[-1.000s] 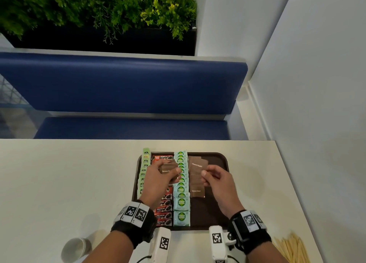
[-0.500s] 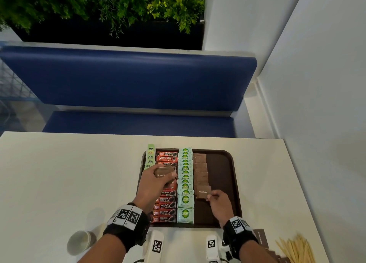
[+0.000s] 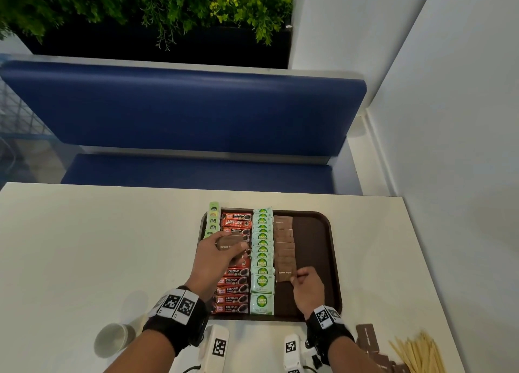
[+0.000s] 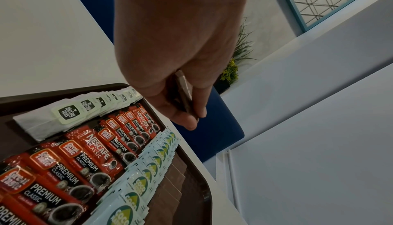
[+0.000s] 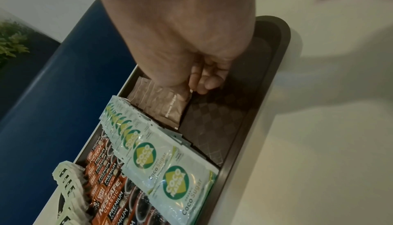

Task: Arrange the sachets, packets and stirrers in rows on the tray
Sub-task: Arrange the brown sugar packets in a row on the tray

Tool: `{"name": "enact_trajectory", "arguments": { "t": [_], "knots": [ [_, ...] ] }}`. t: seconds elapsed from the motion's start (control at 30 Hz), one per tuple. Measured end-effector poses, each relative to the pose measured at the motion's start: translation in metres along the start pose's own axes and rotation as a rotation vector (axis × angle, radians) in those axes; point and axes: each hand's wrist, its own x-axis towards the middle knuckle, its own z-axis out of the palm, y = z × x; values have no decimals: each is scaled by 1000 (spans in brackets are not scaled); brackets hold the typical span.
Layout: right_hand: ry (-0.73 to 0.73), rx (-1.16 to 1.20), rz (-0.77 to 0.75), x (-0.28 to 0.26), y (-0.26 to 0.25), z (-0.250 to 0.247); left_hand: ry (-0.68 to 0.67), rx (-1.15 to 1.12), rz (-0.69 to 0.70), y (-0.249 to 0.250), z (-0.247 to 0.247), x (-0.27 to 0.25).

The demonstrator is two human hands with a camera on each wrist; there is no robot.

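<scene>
Left hand point(image 3: 217, 256) hung over coffee stick row point(image 3: 233, 288), clutching small stack of brown sugar packets point(image 3: 230, 246). Right hand point(image 3: 307, 287) pinched one brown sugar sachet point(image 3: 285, 273), laid at near end of brown row point(image 3: 284, 240) on tray point(image 3: 323, 260), beside coco sugar row point(image 3: 262, 260). Stirrers point(image 3: 418, 354) sat on table point(image 3: 84, 246), well off tray.

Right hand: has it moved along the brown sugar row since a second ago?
Yes. The right hand has come toward the tray's near edge, now pinching a brown sugar packet at the row's near end.
</scene>
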Motion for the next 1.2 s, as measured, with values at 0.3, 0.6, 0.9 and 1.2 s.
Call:
{"name": "enact_trajectory", "arguments": {
  "t": [0.3, 0.6, 0.9, 1.2],
  "knots": [
    [34, 269, -117, -34, -49, -30, -186, -140, -88, 3, 10, -3],
    [-387, 473, -387, -84, -134, -89, -256, -35, 14, 23, 33, -19],
    [-379, 539, -308, -89, -136, -100, -436, -276, -108, 34, 25, -20],
    [-288, 572, -323, -99, -136, -98, -184, 24, 147, 41, 31, -32]
  ]
}}
